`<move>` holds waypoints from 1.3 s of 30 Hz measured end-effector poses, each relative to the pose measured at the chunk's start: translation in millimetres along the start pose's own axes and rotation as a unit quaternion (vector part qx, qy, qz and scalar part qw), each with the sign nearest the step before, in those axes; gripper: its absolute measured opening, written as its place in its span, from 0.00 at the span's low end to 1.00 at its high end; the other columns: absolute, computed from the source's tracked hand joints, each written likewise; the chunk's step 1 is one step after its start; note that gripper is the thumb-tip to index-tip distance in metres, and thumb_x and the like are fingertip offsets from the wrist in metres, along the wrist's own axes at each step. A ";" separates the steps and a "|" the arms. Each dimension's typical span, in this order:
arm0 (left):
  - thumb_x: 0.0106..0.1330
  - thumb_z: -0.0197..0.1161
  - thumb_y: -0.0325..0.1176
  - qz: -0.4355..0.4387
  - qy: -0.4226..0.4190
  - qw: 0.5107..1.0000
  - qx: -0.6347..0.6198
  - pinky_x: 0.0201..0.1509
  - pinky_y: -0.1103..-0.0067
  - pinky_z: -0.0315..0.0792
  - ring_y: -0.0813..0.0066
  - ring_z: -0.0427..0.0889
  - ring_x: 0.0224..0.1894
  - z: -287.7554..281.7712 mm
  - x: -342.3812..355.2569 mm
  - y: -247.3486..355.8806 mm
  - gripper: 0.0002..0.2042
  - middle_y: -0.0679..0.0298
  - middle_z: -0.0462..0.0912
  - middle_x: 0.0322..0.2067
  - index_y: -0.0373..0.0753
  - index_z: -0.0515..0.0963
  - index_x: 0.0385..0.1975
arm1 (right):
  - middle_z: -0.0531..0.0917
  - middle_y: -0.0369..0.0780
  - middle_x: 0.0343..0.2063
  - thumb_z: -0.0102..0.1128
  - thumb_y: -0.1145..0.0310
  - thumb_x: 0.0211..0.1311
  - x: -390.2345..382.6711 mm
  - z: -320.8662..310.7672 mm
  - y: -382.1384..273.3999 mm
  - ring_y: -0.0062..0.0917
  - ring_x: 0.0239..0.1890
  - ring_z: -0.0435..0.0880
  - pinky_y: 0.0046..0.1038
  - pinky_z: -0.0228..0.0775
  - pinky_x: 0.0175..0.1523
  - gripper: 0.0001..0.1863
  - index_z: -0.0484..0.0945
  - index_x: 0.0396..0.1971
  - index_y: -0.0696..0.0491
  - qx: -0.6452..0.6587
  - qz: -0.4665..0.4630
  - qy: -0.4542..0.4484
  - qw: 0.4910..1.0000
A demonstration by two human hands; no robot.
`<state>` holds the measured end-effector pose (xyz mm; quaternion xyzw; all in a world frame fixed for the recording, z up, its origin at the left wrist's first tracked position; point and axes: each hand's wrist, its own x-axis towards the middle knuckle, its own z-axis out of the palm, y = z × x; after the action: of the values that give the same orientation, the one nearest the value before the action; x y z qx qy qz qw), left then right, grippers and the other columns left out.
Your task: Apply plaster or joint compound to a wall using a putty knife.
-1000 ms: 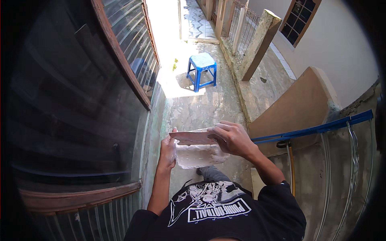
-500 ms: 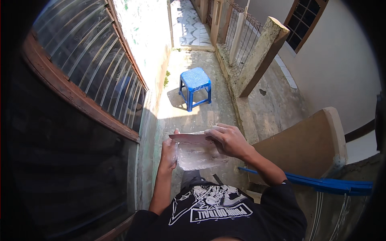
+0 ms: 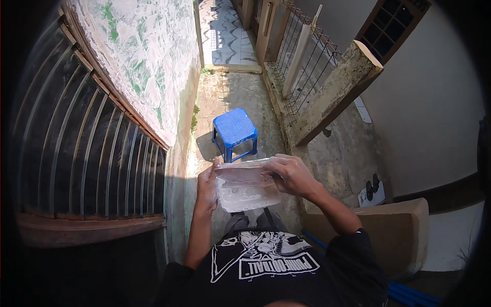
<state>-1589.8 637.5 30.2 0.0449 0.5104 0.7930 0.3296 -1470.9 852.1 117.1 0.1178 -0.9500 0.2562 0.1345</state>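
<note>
A shallow rectangular tray [image 3: 248, 197], crusted with pale paste, is held in front of my body. My left hand [image 3: 207, 187] is closed round its left end, thumb upward. My right hand [image 3: 289, 174] grips a wide, flat scraper blade [image 3: 240, 173] lying along the tray's far rim, with fingers curled over the blade's right part. Pale residue coats the fingers of both hands. Some of the right fingertips are hidden behind the blade and tray.
A blue plastic stool [image 3: 235, 125] stands on the concrete path ahead. On the left are a louvred window [image 3: 102, 163] and a patchy white-green wall [image 3: 138, 61]. A concrete post [image 3: 332, 97], wire fencing and sandals [image 3: 372, 187] are on the right, near a low tan wall [image 3: 368, 230].
I have moved forward and my view has turned: the stool is lower and nearer, and more of the patchy wall shows. The tray and blade stay gripped, slightly higher in view.
</note>
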 end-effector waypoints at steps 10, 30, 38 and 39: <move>0.70 0.52 0.49 0.029 0.050 0.998 -0.006 0.38 0.79 0.76 0.76 0.81 0.33 14.6 113.9 21.6 0.24 0.58 0.82 0.33 0.28 0.77 0.38 | 0.81 0.42 0.28 0.62 0.73 0.52 102.2 -28.7 105.1 0.40 0.32 0.81 0.38 0.73 0.36 0.11 0.76 0.36 0.56 0.081 -0.058 -0.029 0.995; 0.71 0.50 0.48 0.114 0.254 0.959 -0.061 0.41 0.77 0.78 0.74 0.82 0.34 91.9 247.9 42.1 0.24 0.58 0.82 0.34 0.26 0.75 0.41 | 0.77 0.43 0.26 0.64 0.71 0.51 248.9 -72.3 272.3 0.42 0.30 0.77 0.39 0.70 0.33 0.11 0.76 0.35 0.58 0.095 -0.289 -0.121 0.945; 0.69 0.54 0.49 0.146 0.246 0.954 -0.084 0.36 0.78 0.77 0.76 0.81 0.31 90.7 265.9 50.8 0.24 0.59 0.82 0.31 0.28 0.77 0.36 | 0.77 0.44 0.24 0.64 0.70 0.52 278.8 -76.9 286.4 0.44 0.29 0.77 0.39 0.69 0.33 0.12 0.76 0.35 0.57 0.120 -0.296 -0.167 0.933; 0.69 0.54 0.49 0.148 0.244 0.955 -0.084 0.36 0.78 0.77 0.76 0.81 0.31 90.8 267.8 54.5 0.24 0.59 0.82 0.31 0.28 0.77 0.36 | 0.79 0.44 0.27 0.61 0.68 0.55 282.4 -74.1 288.8 0.44 0.29 0.78 0.39 0.70 0.34 0.11 0.77 0.36 0.56 0.098 -0.285 -0.175 0.937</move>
<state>-1787.3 846.3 48.1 -0.1031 0.4950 0.8594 0.0766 -1805.3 1089.6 136.6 0.4397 -0.8549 0.2745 0.0211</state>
